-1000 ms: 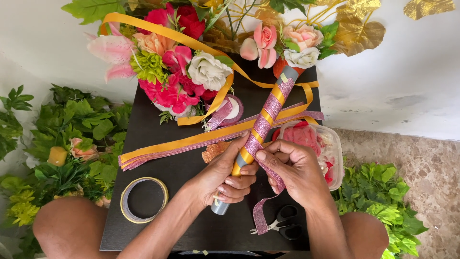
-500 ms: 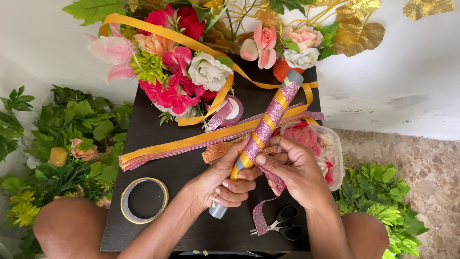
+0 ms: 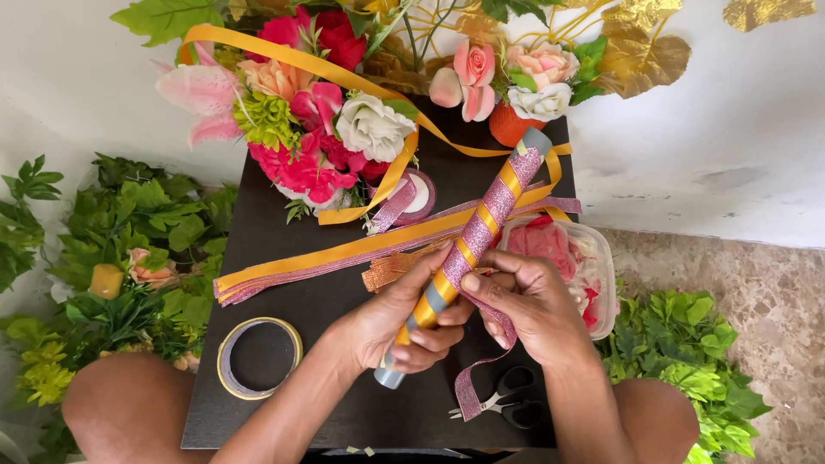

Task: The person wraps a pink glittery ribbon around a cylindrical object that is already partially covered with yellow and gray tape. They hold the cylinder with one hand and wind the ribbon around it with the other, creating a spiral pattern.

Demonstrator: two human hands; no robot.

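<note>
Head view: left hand (image 3: 391,322) clenched around tube (image 3: 468,249), tilted above the black table (image 3: 266,249). Right hand (image 3: 528,305) pinches pink ribbon (image 3: 481,361) against the tube. Scissors (image 3: 507,408) and tape roll (image 3: 258,357) lie below

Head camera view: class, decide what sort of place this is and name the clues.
Probably a home craft corner for flower decorations: a small dark table crowded with artificial flowers, loose ribbons, a tape roll and scissors, set against a plain white wall.

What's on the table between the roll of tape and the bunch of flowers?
In the head view, flat orange and pink glitter ribbon strips cross the black table between the tape ring and the artificial flower bouquet.
</note>
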